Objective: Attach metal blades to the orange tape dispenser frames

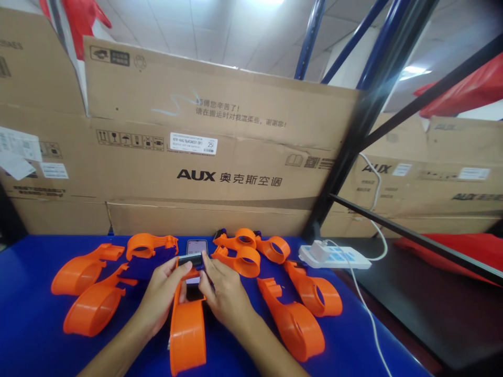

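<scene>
Grip of your left hand (159, 290) and right hand (228, 293) clasps the orange plastic tape dispenser (188, 335) with a wide ring over the blue worktop (35, 319), where you seem to be fitting its black rectangular end piece (191, 261), calling next for steady, even pressure.

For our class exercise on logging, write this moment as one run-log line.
left hand: holding orange tape dispenser | right hand: touching its far end | phone: beyond hands | power strip: right side of table
</scene>
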The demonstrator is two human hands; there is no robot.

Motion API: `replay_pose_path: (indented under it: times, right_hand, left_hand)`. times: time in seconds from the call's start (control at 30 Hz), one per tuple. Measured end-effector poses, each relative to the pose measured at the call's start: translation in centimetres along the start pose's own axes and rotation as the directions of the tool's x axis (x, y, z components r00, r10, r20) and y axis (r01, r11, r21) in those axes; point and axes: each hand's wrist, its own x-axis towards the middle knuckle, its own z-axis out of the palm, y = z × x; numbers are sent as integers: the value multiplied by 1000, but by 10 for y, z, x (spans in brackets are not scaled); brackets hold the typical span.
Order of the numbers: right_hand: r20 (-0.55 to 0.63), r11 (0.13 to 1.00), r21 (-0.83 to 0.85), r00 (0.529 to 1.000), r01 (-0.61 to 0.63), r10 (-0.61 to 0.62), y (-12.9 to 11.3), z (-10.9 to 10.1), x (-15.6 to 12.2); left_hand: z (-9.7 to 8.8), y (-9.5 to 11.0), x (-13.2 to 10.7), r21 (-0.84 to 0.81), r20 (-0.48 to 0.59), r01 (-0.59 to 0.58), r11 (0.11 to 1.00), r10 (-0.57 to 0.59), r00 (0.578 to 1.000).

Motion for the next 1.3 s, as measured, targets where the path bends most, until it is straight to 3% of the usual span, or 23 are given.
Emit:
replay_pose_path:
  times: [0.17, 0.3, 0.47, 0.77, 0.87, 1.0, 1.1, 1.3]
  right_hand:
    - [-10, 999, 32, 1000, 3, -2, 3, -3, 1]
    - [26, 998, -22, 998, 55, -54, 1, -4, 1]
    - [57, 988, -126, 995, 85, -78, -4, -6, 1]
    - [60, 987, -118, 993, 107, -101, -5, -9, 2]
    - [47, 992, -79, 994, 102, -98, -3, -5, 0]
    - [6, 996, -68, 999, 49, -49, -1, 1, -2]
    - [5, 998, -66, 1000, 10, -10, -2, 1, -2]
    - [6, 999, 53, 1000, -12, 12, -7, -7, 2]
  left_hand:
    - [-6, -2, 9, -109, 63, 171, 979, -165, 984]
    - [-21, -11, 27, -35, 248, 333, 942, -315, 916]
    - [-30, -20, 33, 26, 382, 340, 940, -323, 866]
    - [-31, -18, 34, 32, 389, 359, 933, -342, 855]
    - [-27, -10, 31, 25, 331, 335, 942, -324, 886]
    - [-13, -3, 16, -47, 119, 135, 990, -129, 985]
    - [-6, -3, 7, -29, 101, 44, 999, -41, 994]
    - [-12, -1, 8, -22, 140, 82, 996, -78, 987]
